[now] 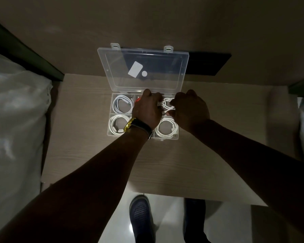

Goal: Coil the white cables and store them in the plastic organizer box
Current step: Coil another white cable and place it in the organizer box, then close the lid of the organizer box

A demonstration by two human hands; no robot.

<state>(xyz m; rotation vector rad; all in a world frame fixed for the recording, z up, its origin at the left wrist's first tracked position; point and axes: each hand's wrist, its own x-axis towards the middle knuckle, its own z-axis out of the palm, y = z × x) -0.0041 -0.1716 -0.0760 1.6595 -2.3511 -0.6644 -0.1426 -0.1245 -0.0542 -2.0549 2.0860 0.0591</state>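
White cable (167, 105), between both hands, over organizer box (112, 113)

Left hand (146, 111) covers the organizer box's (182, 71) middle compartments; only a sliver of something red (138, 99) shows beside it, can't ID. Right hand (189, 109) hides most of the far-right compartment. The cable (166, 106) between the hands is partly buried in both fists, ends not visible. Lid stickers (135, 71) unreadable. Both forearms cut off by frame edges.
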